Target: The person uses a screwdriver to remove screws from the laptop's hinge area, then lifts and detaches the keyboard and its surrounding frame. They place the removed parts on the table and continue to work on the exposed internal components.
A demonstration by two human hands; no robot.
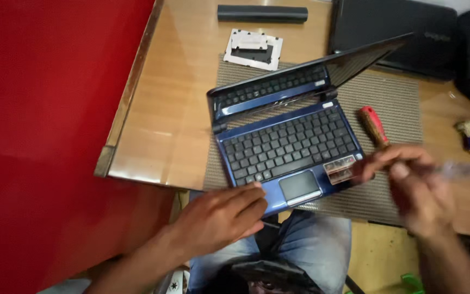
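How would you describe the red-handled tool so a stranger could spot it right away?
Start at the open blue laptop in the middle of the wooden table. Just to its right, on the grey mat, lies the tool, partly behind the right hand. Its red handle sets it apart from everything around it.

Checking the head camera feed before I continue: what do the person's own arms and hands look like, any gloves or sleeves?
Both the left hand and the right hand are bare: no gloves. Both forearms are uncovered as far as the frame shows, with no sleeve visible. No watch or ring can be made out; the right hand is motion-blurred, so small details there are uncertain.
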